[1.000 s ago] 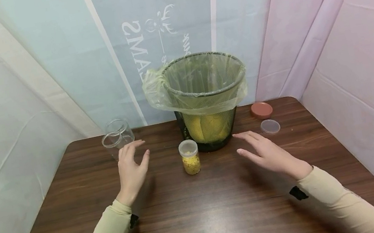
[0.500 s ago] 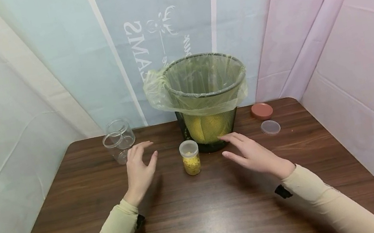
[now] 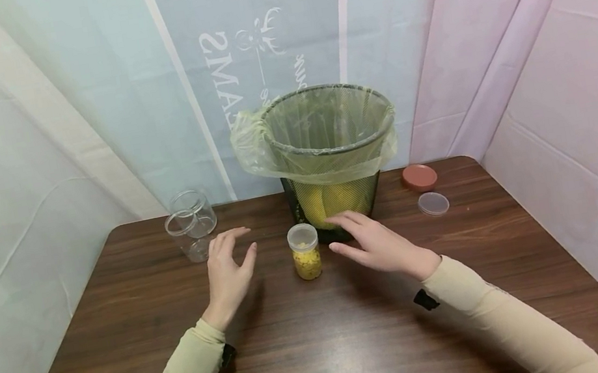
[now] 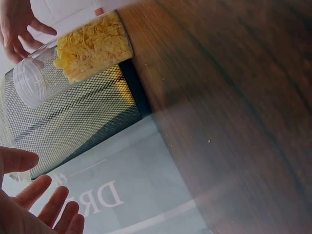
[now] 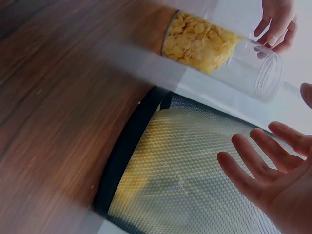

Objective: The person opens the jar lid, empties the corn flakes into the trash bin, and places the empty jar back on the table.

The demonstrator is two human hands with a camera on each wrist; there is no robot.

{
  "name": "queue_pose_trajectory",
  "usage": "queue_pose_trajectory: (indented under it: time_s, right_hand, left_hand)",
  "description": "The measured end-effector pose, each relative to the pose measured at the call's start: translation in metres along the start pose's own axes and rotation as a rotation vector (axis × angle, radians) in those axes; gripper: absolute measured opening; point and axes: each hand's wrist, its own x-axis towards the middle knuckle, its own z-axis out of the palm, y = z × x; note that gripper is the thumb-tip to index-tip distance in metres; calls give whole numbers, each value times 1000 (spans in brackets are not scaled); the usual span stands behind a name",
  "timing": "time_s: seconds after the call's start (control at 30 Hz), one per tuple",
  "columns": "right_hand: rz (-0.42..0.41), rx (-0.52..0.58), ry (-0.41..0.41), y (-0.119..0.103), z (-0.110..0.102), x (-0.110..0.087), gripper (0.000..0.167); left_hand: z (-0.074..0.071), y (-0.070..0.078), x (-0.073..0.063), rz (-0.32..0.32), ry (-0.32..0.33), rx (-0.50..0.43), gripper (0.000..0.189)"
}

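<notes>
While the jar of yellow flakes [image 3: 308, 263] stands upright near the middle of the bench [image 3: 332, 346], just in front of the mesh bin [image 3: 351, 196], your hands hover on either side of it, apart from it. Your left hand [image 3: 227, 281] is released, thumb away from loosely bent fingers, near two clear jars [image 3: 183, 229] by the back left corner. Your right hand [image 3: 383, 246] is also released, in front of the bin. A pale yellow bag [image 3: 252, 146] drapes over the bin's rim. Toward the back right corner lies a red lid [image 3: 420, 178], with a clear disc [image 3: 433, 203] just in front.
</notes>
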Motion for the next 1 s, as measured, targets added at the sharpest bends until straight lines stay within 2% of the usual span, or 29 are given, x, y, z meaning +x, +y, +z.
queue_pose_trajectory:
  time_s: [0.37,0.67,1.0]
  right_hand:
    - [-64,3,47,-10,14,17,55]
    - [-66,17,43,-15,27,31,60]
    - [-68,43,52,-13,37,35,65]
  left_hand:
    - [1,2,-2,-1,-9,-9,28]
    - [1,3,-6,-30,-28,-16,28]
    - [0,5,-5,-41,-33,-19,27]
